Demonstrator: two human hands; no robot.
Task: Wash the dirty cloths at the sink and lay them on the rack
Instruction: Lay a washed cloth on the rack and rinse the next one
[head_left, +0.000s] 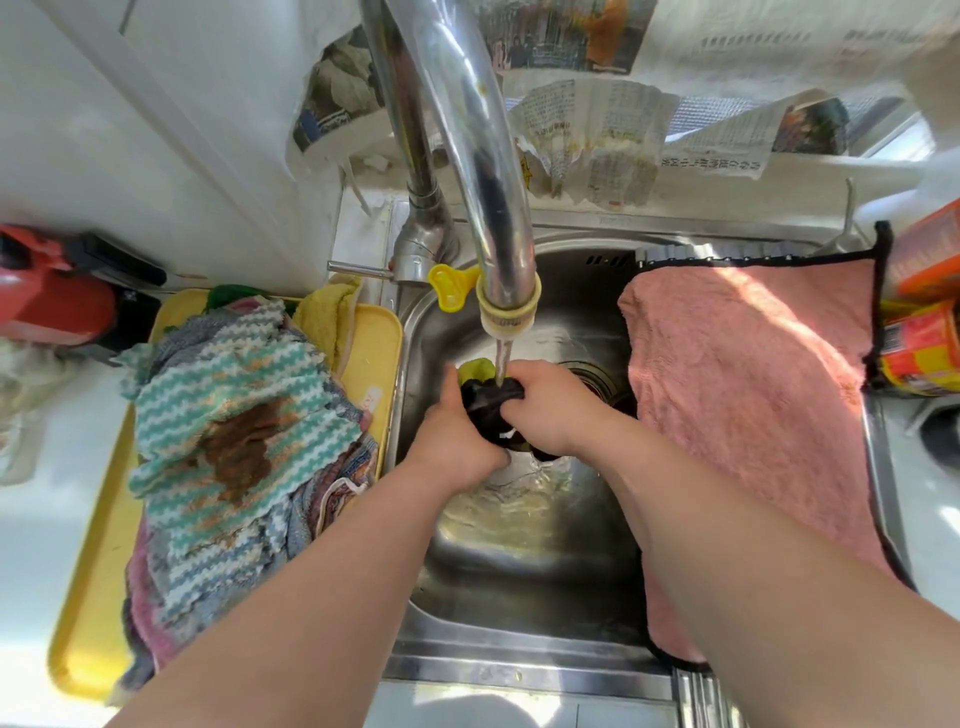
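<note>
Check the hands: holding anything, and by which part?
Both grip one bunched dark cloth under the faucet stream. The left hand holds its near left end, and the right hand wraps its right side. Nothing else is held.

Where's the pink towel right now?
Head view, right side: the pink towel lies spread on the rack over the sink's right half, beside the orange-labelled can.

- One head-worn wide-angle view, looking steeply down into the sink (519, 587) from close above
- The faucet (467, 130) looms at top centre; forearms (322, 571) enter from the bottom edge
</note>
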